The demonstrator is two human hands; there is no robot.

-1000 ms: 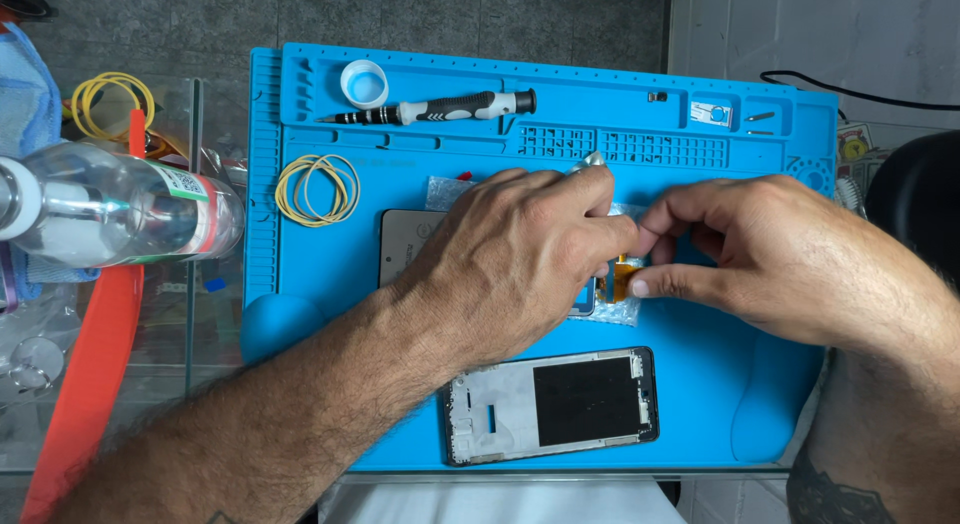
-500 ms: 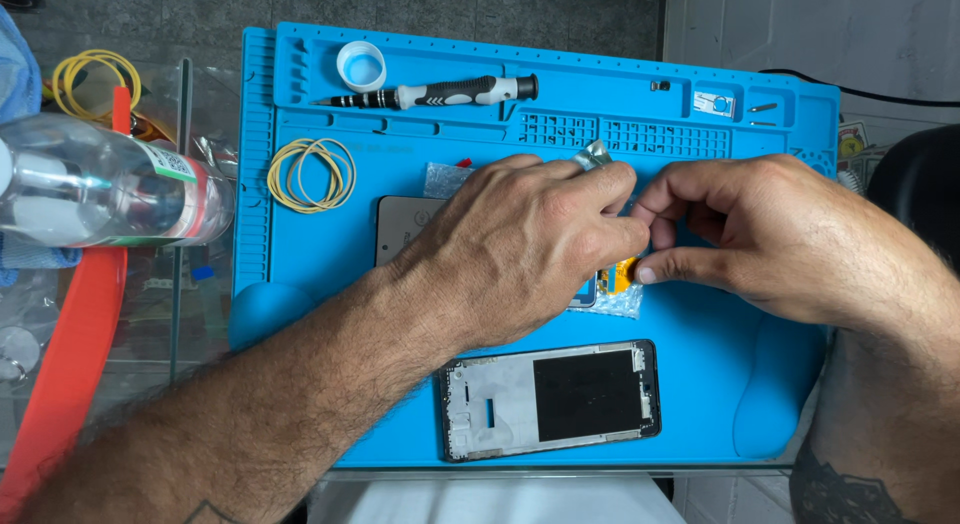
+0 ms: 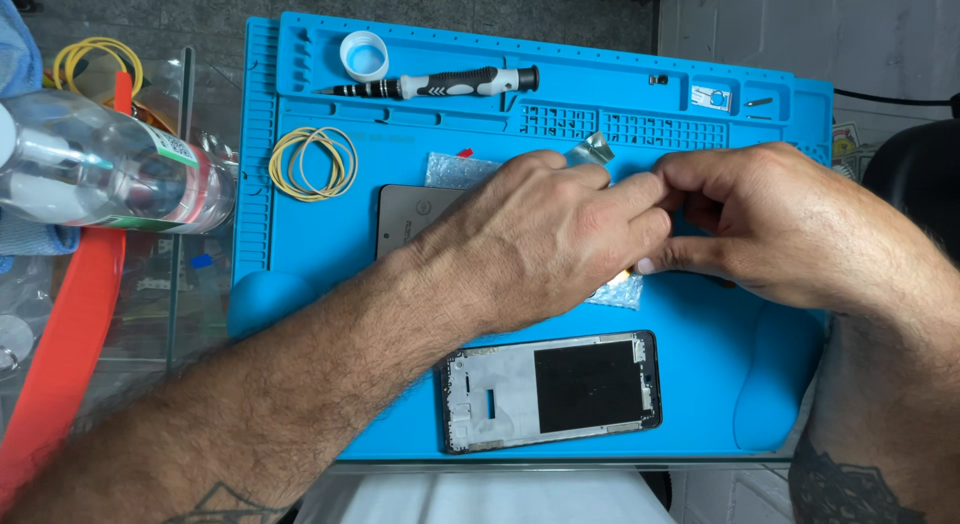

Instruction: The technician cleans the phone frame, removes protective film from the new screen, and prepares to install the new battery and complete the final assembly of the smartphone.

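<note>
Since the earlier frames both hands have drawn closer together, and the small orange part that showed plainly between them is now almost covered, only a sliver peeking out under the fingers. Left hand point(image 3: 540, 239) lies palm down over the middle of the blue work mat point(image 3: 400, 404), fingers stretched out and pressed together, their tips meeting the right hand point(image 3: 770, 224). That right hand is curled, thumb and forefinger pinched at the small orange part point(image 3: 628, 275); whether the left hand also grips it cannot be told. Just under the fingertips lies a clear little plastic bag point(image 3: 615, 294), flat on the mat. A strip of silvery foil point(image 3: 592, 150) sticks up behind the left knuckles. Partly under the left wrist is a grey phone back panel point(image 3: 405, 216), with another clear bag point(image 3: 455, 170) above it. Nearer the person, a phone frame point(image 3: 550, 391) with a dark rectangle lies lengthwise on the mat. Farther out, yellow rubber bands point(image 3: 312, 164) rest at the mat's left, a black and white precision screwdriver point(image 3: 440, 84) and a white ring cap point(image 3: 363, 56) in its top tray. Off the mat, on the tabletop, lies a clear bottle point(image 3: 110, 174) on its side, beside an orange strap point(image 3: 60, 354).
</note>
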